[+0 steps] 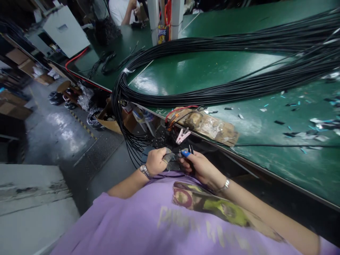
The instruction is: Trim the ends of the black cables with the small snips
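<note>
At lower centre, below the counter [202, 71] edge, the left hand [156, 161] grips black cables [127, 138]; the right hand [198, 164] clasps blue-handled pliers [186, 153].

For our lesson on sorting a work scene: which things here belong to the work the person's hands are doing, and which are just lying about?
In use:
left hand, closed on a cable end
right hand, holding a blue-handled tool
black cable bundle

Lying about:
pink clothes peg
taped cardboard pad
scraps on the green table
white box
</note>
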The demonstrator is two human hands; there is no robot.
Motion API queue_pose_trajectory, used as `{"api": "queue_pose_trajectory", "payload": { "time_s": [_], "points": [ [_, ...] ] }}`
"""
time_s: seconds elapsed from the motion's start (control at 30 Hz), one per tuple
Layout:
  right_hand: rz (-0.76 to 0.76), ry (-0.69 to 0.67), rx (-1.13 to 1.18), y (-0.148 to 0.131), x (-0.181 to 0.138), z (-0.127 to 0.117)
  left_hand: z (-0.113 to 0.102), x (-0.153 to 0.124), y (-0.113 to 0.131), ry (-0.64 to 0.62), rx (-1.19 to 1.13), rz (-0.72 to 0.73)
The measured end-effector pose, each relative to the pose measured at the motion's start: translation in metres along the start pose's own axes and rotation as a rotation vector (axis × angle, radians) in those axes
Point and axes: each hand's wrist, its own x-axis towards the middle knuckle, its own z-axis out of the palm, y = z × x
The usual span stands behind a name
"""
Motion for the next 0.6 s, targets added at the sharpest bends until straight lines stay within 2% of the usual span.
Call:
{"api": "queue_pose_trajectory", "payload": {
  "time_s": [0.13,0.23,0.4,0.5,0.6],
  "points": [
    [-0.308,0.124,-0.438,-0.004,-0.003,0.0,-0.005,0.001,0.005,-0.073,-0.216,-0.078],
    [-0.395,0.16,-0.53,-0.003,-0.004,0.0,-0.006,0.002,0.011,-0.113,-0.363,-0.137],
    [-0.452,0.121,-0.484,-0.004,-0.004,-0.004,-0.012,0.007,0.021,-0.22,-0.697,-0.298],
    [-0.404,-0.001,-0.466,-0.011,-0.008,-0.005,-0.015,0.008,0.02,-0.28,-0.833,-0.424],
    [-0.32,-0.064,-0.362,-0.013,-0.011,-0.004,-0.013,0.007,0.015,-0.334,-0.833,-0.493]
  ]
}}
